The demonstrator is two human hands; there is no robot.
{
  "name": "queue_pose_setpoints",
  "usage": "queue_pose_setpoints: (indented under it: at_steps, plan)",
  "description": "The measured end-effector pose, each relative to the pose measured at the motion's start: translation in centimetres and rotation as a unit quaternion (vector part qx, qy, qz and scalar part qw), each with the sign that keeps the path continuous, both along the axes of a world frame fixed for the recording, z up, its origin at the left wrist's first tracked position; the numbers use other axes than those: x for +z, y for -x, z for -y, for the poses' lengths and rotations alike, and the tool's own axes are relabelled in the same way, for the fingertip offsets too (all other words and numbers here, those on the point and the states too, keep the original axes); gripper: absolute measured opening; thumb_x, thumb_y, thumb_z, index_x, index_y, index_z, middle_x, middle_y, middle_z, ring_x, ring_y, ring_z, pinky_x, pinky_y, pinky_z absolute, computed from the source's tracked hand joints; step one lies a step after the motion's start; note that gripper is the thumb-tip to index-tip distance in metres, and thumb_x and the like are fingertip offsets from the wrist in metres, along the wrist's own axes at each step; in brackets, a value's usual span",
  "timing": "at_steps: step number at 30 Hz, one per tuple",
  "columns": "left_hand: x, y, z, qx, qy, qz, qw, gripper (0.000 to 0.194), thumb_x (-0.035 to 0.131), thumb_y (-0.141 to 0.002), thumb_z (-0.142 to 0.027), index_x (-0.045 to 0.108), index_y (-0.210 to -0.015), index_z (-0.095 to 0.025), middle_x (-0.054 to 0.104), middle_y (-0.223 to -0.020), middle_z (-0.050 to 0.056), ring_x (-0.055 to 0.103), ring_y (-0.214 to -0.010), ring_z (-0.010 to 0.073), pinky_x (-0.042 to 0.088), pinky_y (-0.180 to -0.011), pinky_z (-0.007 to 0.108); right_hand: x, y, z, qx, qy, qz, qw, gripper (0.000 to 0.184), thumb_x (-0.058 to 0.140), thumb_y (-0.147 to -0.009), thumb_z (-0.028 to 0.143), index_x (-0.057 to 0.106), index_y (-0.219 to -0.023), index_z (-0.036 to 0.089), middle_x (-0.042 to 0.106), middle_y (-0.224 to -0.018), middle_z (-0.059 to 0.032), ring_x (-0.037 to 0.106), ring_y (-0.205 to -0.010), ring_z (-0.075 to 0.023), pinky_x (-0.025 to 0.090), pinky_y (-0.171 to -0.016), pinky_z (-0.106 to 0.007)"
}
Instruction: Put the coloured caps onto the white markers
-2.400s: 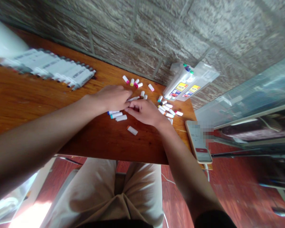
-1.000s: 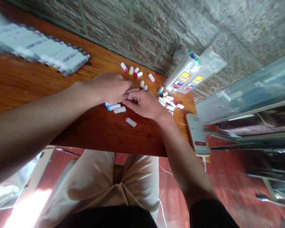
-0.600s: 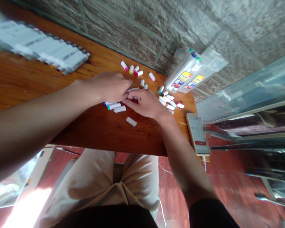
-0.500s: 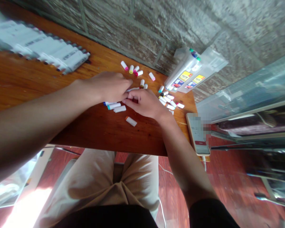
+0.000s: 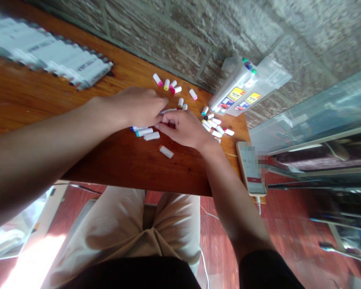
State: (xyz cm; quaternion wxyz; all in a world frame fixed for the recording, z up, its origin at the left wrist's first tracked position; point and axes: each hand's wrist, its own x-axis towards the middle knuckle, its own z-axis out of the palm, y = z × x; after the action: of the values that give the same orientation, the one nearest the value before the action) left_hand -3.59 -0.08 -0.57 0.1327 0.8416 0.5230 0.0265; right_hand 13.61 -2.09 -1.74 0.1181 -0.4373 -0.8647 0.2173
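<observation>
My left hand (image 5: 142, 106) and my right hand (image 5: 183, 127) meet over the wooden table (image 5: 132, 164), fingers curled and fingertips touching. Both are closed. What they pinch, if anything, is hidden; a thin white piece (image 5: 170, 111) shows just behind the fingers, and I cannot tell whether it is held. Just below the left hand lie a white cap with a teal end (image 5: 144, 132) and a plain white cap (image 5: 152, 136). Nearer me is a white cap with an orange end (image 5: 166, 151). Behind the hands stands a white cap with a brown end (image 5: 180, 103).
A row of white markers (image 5: 48, 52) lies at the left. Several loose caps (image 5: 212, 123) are scattered at the right, with more white caps (image 5: 173, 85) towards the stone wall (image 5: 156, 48). A clear plastic marker case (image 5: 239, 90) stands behind. A phone (image 5: 251, 168) sits at the right edge.
The whole view has shifted, so the table things appear somewhat higher. My hands keep the same closed pose together, and the caps around them look unmoved.
</observation>
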Motion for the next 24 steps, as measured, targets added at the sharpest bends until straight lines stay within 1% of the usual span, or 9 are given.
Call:
queue_pose_setpoints:
  at_steps: [3, 4, 6, 10, 14, 18, 24]
  plan:
    - [0.07, -0.05, 0.0, -0.013, -0.016, -0.076, 0.997, 0.042, 0.046, -0.1, -0.045, 0.068, -0.123, -0.018, 0.075, -0.115, 0.016, 0.068, -0.108, 0.0345, 0.049, -0.088, 0.043, 0.08, 0.01, 0.01, 0.001, -0.004, 0.003, 1.0, 0.032, 0.063, -0.098, 0.029, 0.058, -0.069, 0.017, 0.06, -0.073, -0.0008, 0.05, -0.074, -0.0136, 0.031, -0.069, -0.029]
    - [0.08, -0.08, -0.02, -0.013, -0.019, -0.084, 0.996, 0.043, 0.045, -0.101, -0.044, 0.068, -0.125, -0.018, 0.075, -0.115, 0.015, 0.068, -0.107, 0.0344, 0.049, -0.087, 0.043, 0.09, 0.0, 0.01, 0.001, -0.004, 0.005, 1.0, 0.032, 0.063, -0.098, 0.029, 0.058, -0.069, 0.017, 0.06, -0.073, -0.0008, 0.051, -0.074, -0.0137, 0.031, -0.069, -0.029]
    - [0.08, -0.12, -0.06, -0.018, -0.019, -0.097, 0.995, 0.042, 0.044, -0.101, -0.043, 0.067, -0.127, -0.018, 0.074, -0.118, 0.017, 0.068, -0.106, 0.0358, 0.05, -0.085, 0.045, 0.06, 0.0, 0.02, -0.003, -0.004, 0.008, 1.0, 0.032, 0.063, -0.098, 0.03, 0.058, -0.07, 0.017, 0.06, -0.073, -0.0009, 0.051, -0.075, -0.0136, 0.031, -0.07, -0.029]
    - [0.12, -0.06, 0.06, -0.023, -0.021, -0.111, 0.993, 0.04, 0.045, -0.102, -0.038, 0.066, -0.126, -0.015, 0.071, -0.123, 0.021, 0.068, -0.109, 0.0391, 0.05, -0.087, 0.048, -0.12, 0.02, 0.04, -0.005, -0.006, 0.008, 1.0, 0.031, 0.064, -0.099, 0.031, 0.059, -0.072, 0.016, 0.061, -0.076, -0.001, 0.052, -0.077, -0.0129, 0.031, -0.071, -0.029]
    - [0.41, -0.06, 0.39, -0.051, -0.043, -0.122, 0.99, 0.037, 0.045, -0.102, -0.032, 0.066, -0.122, -0.009, 0.071, -0.116, 0.025, 0.071, -0.106, 0.0422, 0.053, -0.084, 0.048, -0.03, 0.11, 0.07, 0.005, -0.004, 0.015, 1.0, 0.032, 0.063, -0.099, 0.032, 0.058, -0.071, 0.017, 0.059, -0.075, -0.0003, 0.051, -0.075, -0.0124, 0.032, -0.07, -0.029]
    - [0.75, -0.19, 0.47, -0.077, -0.046, -0.168, 0.982, 0.033, 0.048, -0.1, -0.029, 0.066, -0.119, -0.009, 0.071, -0.113, 0.025, 0.072, -0.103, 0.0458, 0.057, -0.082, 0.049, 0.25, 0.19, 0.16, 0.015, -0.013, 0.021, 1.0, 0.032, 0.063, -0.099, 0.028, 0.056, -0.069, 0.017, 0.058, -0.07, 0.0008, 0.05, -0.071, -0.0118, 0.032, -0.068, -0.029]
    - [0.75, -0.23, 0.48, -0.07, -0.043, -0.152, 0.985, 0.034, 0.05, -0.099, -0.029, 0.068, -0.118, -0.007, 0.071, -0.111, 0.027, 0.072, -0.105, 0.0486, 0.057, -0.085, 0.053, 0.31, 0.21, 0.27, 0.014, -0.018, 0.026, 0.999, 0.031, 0.063, -0.099, 0.03, 0.059, -0.07, 0.018, 0.059, -0.07, 0.0002, 0.051, -0.071, -0.0125, 0.032, -0.068, -0.03]
